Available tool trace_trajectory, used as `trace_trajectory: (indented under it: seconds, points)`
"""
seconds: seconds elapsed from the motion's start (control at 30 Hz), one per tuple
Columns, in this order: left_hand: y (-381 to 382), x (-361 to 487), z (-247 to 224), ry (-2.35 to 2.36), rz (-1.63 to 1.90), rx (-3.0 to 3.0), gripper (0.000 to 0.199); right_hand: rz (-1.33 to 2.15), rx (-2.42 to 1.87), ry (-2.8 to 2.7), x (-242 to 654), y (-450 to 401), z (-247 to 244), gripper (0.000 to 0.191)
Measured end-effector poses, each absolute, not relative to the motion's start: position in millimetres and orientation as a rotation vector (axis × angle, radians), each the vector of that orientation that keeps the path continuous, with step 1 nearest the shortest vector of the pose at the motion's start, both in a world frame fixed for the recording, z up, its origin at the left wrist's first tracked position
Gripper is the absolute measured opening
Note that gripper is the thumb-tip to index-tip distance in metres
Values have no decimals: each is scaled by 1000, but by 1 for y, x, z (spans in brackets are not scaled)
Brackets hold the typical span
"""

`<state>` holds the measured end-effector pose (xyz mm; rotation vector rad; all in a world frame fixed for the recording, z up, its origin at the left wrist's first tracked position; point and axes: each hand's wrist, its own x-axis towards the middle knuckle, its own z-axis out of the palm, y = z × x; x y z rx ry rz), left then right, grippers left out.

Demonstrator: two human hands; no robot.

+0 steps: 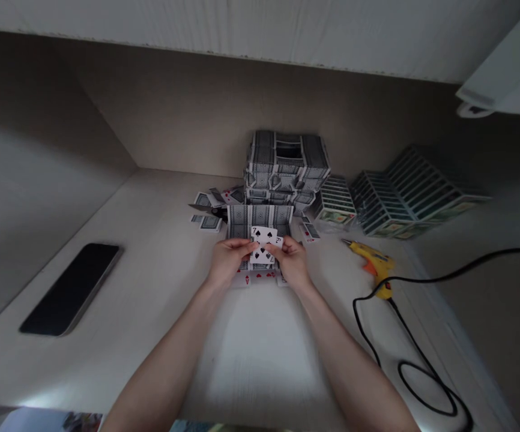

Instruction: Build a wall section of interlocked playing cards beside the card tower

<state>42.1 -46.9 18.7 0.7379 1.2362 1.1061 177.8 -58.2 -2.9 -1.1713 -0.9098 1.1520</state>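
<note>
Between both hands is a small group of playing cards [262, 240], with a seven of spades on top and another card's corner showing behind it at the right. My left hand [232, 258] pinches the left edge with its thumb over the face. From the right side, my right hand [292, 259] grips the same cards, thumb across the front. Just behind them stands an open box shape made of grey-patterned cards [260, 215], partly hidden by the hands. Red-marked cards [264, 276] lie face up below it.
A larger built card structure [287, 162] stands at the back. Scissors [210, 210] and loose cards [210, 224] lie to its left. At right are card stacks [383, 204] and a yellow glue gun [374, 261] with a black cord [422, 279]. A phone [73, 288] rests at left.
</note>
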Motion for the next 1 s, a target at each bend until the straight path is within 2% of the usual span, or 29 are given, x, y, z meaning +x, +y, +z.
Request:
trace_trajectory:
  seconds: [0.6,0.73,1.0]
  points:
    - [-48,47,17,1243,1157,1103,32,1102,-1289,-984,177,-57,-6,29]
    - [-49,48,19,1292,1211,1236,41,1088,-1269,-1000,175,-59,-2,26]
    - [-50,48,8,1328,1204,1355,38,1128,-1218,-1076,173,-60,-3,20]
